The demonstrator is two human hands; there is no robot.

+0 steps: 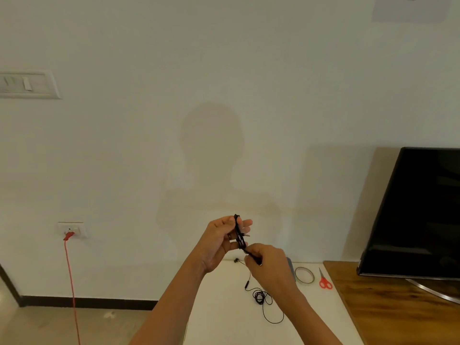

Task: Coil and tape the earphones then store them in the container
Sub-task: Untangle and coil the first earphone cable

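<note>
Earphones coiled around left hand fingers | right hand grip pinched on cable just below | loose cable, tape roll, scissors on table beneath.

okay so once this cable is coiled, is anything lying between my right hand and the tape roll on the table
Nothing visible does. The tape roll lies on the white table just right of the right hand, scissors beyond it. The loose earphone cable lies nearer you, off that path.

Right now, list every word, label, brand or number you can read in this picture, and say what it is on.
None can be read.
Grey patch on the wall, top right: a faint mark, too blurred to read.
Switch plate on the wall: no lettering shows.
Television, tape roll, scissors: no print shows.
</note>
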